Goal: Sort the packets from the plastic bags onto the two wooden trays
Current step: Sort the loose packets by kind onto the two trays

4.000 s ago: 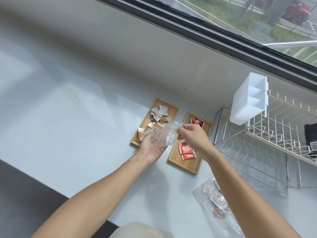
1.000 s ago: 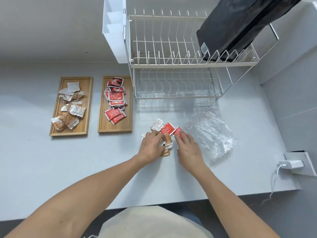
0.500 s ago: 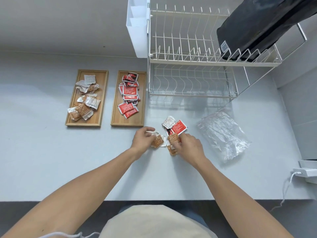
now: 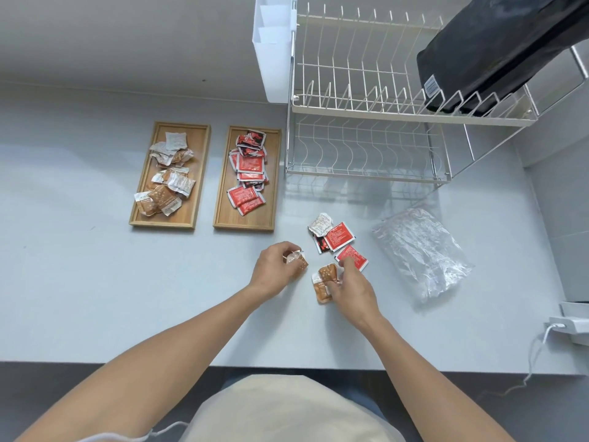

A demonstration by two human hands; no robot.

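Two wooden trays lie side by side on the counter. The left tray [image 4: 200, 173] holds several brown-and-white packets [image 4: 165, 186]; the right tray [image 4: 224, 186] holds several red packets [image 4: 250, 167]. My left hand [image 4: 274, 269] is closed on a brown packet [image 4: 298, 263]. My right hand [image 4: 352, 287] pinches two brown packets [image 4: 325, 277] lying on the counter. Loose red packets [image 4: 339, 236] and one white packet [image 4: 320, 223] lie just beyond my hands. An empty clear plastic bag [image 4: 420, 250] lies to the right.
A white wire dish rack [image 4: 366, 141] stands behind the loose packets, with a white caddy [image 4: 274, 49] on its left end and a black item [image 4: 497, 49] on its top tier. A white charger and cable [image 4: 570, 323] sit at the counter's right edge.
Four seconds ago I held a plastic bag over the trays. Since then the packets lie loose on the counter, and my hands have drawn apart, each with brown packets.
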